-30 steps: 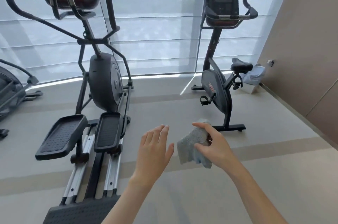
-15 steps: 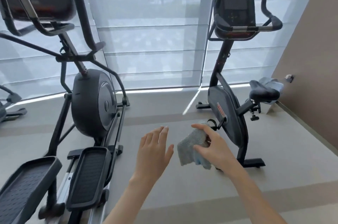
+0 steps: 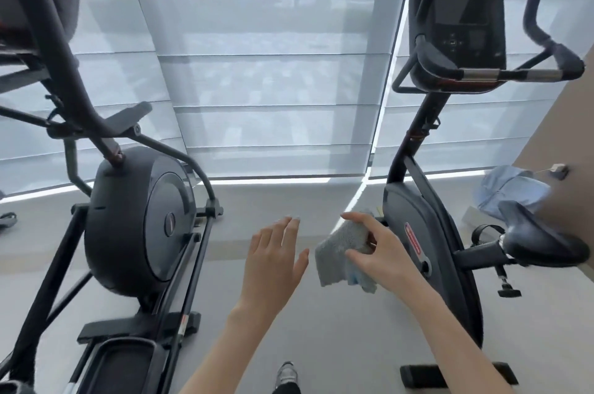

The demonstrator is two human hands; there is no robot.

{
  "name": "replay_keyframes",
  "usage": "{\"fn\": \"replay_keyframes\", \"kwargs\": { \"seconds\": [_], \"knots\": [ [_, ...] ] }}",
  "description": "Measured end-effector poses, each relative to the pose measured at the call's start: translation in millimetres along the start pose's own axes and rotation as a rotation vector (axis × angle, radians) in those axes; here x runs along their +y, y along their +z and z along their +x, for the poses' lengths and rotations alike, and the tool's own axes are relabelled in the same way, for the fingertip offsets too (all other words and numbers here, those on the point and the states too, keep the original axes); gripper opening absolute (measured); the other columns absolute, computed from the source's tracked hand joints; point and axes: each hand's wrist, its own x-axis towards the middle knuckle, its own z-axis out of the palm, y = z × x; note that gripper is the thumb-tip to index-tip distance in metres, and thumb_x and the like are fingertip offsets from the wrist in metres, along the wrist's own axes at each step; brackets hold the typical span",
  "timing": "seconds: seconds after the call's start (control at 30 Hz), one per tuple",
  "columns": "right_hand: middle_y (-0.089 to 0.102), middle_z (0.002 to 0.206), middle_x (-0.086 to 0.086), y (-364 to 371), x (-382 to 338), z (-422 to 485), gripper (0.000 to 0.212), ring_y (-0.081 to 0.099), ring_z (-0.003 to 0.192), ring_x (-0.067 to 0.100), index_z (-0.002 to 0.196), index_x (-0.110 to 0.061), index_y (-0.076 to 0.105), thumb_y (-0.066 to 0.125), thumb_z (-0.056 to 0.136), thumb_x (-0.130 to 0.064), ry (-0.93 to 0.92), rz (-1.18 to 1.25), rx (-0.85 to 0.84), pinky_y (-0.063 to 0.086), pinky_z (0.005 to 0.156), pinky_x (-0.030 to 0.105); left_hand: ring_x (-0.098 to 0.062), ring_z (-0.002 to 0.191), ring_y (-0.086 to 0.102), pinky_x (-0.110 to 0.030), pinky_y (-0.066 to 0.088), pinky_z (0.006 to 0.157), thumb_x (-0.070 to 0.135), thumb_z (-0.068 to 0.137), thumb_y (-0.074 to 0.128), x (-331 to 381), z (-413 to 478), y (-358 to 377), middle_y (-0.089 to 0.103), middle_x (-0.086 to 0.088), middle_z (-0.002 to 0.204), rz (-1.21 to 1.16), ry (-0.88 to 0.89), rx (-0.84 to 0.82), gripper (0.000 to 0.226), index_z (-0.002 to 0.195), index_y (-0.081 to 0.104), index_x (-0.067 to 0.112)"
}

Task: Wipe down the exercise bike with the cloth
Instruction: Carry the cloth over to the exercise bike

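Note:
The black exercise bike (image 3: 421, 223) stands on the right, with its console (image 3: 456, 30) high up, handlebars beside it and the saddle (image 3: 540, 239) at the far right. My right hand (image 3: 382, 252) holds a crumpled grey cloth (image 3: 340, 252) in front of the bike's flywheel housing, a little short of it. To the left of the cloth my left hand (image 3: 273, 268) hovers open, fingers spread, holding nothing.
A black elliptical trainer (image 3: 138, 223) fills the left side, its pedals low at the bottom left. Blinds cover the windows behind. A beige wall runs along the right, with a light blue garment (image 3: 511, 191) behind the saddle. My shoe (image 3: 286, 372) shows on the grey floor.
I have walked closer to the bike: it and the elliptical now loom larger and nearer. Both hands keep the same pose, the right one still holding the cloth.

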Motion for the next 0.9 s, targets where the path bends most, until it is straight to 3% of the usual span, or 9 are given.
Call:
{"fn": "replay_keyframes", "kwargs": {
  "seconds": [0.17,0.33,0.5,0.67,0.8,0.9],
  "knots": [
    [0.054,0.079,0.005,-1,8,130,0.055,0.054,0.063,0.012,0.115,-0.042,0.055,0.064,0.079,-0.002,0.002,0.012,0.030,0.051,0.063,0.021,-0.028,0.096,0.064,-0.038,0.050,0.084,0.030,0.077,0.076,-55,112,76,0.065,-0.009,0.115,-0.027,0.047,0.031,0.058,0.125,0.053,0.008],
    [0.052,0.072,-0.004,-6,15,248,0.056,0.053,0.057,0.001,0.116,-0.046,0.054,0.063,0.079,-0.005,0.013,-0.005,0.068,0.045,0.058,0.013,-0.027,0.096,0.063,-0.035,0.041,0.088,0.038,0.089,0.045,-99,213,137,0.065,-0.009,0.117,-0.023,0.060,0.012,0.049,0.125,0.057,0.007],
    [0.050,0.071,-0.007,-6,30,346,0.056,0.052,0.057,-0.003,0.118,-0.044,0.054,0.062,0.081,-0.003,0.043,0.015,0.058,0.044,0.058,0.012,-0.027,0.102,0.062,-0.034,0.040,0.092,0.035,0.086,0.058,-134,284,195,0.064,-0.009,0.121,-0.060,0.074,-0.012,0.049,0.126,0.058,0.007],
    [0.057,0.084,-0.009,-6,57,447,0.057,0.056,0.066,-0.005,0.117,-0.045,0.054,0.061,0.080,-0.003,0.054,0.027,0.042,0.044,0.062,0.011,-0.024,0.109,0.056,-0.034,0.037,0.096,0.038,0.089,0.045,-169,354,263,0.063,-0.009,0.123,-0.079,0.051,-0.028,0.051,0.128,0.057,0.007],
    [0.060,0.096,-0.006,-16,84,548,0.059,0.060,0.074,0.002,0.114,-0.050,0.054,0.062,0.078,-0.004,0.040,0.032,0.049,0.048,0.065,0.015,-0.024,0.109,0.049,-0.034,0.034,0.096,0.033,0.088,0.055,-195,430,327,0.063,-0.011,0.120,-0.081,0.066,0.027,0.048,0.126,0.057,0.005],
    [0.058,0.087,-0.007,-29,94,623,0.059,0.055,0.065,0.000,0.111,-0.049,0.056,0.064,0.077,-0.002,0.016,0.047,0.064,0.045,0.064,0.013,-0.025,0.108,0.053,-0.035,0.036,0.094,0.034,0.088,0.052,-208,495,366,0.064,-0.011,0.120,-0.077,0.049,0.029,0.048,0.126,0.060,0.004]
  ]
}}
